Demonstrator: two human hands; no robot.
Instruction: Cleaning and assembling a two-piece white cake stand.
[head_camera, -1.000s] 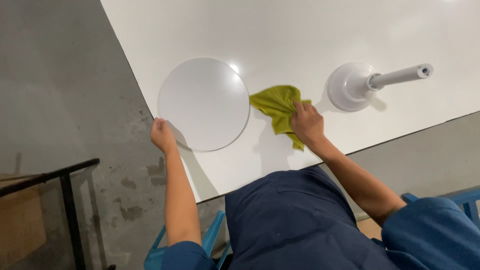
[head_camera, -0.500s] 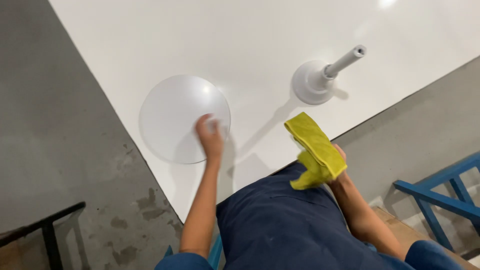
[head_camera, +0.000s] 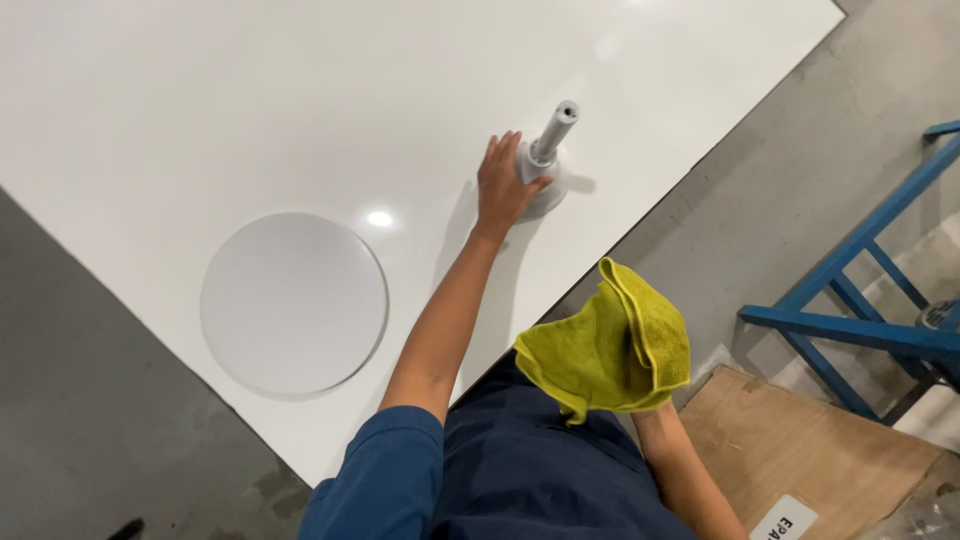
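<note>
Grabbing that white stand base (head_camera: 545, 180) with only the left hand (head_camera: 503, 185) while the right hand (head_camera: 655, 405) clutches the yellow cloth (head_camera: 610, 345) could tip its pole (head_camera: 555, 130) over the desk (head_camera: 250, 110) edge, I reckon.

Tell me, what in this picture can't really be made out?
Head view, the only one:
- Right hand: hidden behind the yellow cloth it holds; only the forearm shows.
- White base with the post: the left hand covers its near side, so the grip there is unclear.
- Blue frame: cut off by the right edge.
- Cardboard: cut off by the bottom edge.
- Underside of the white disc: flat on the table.
</note>
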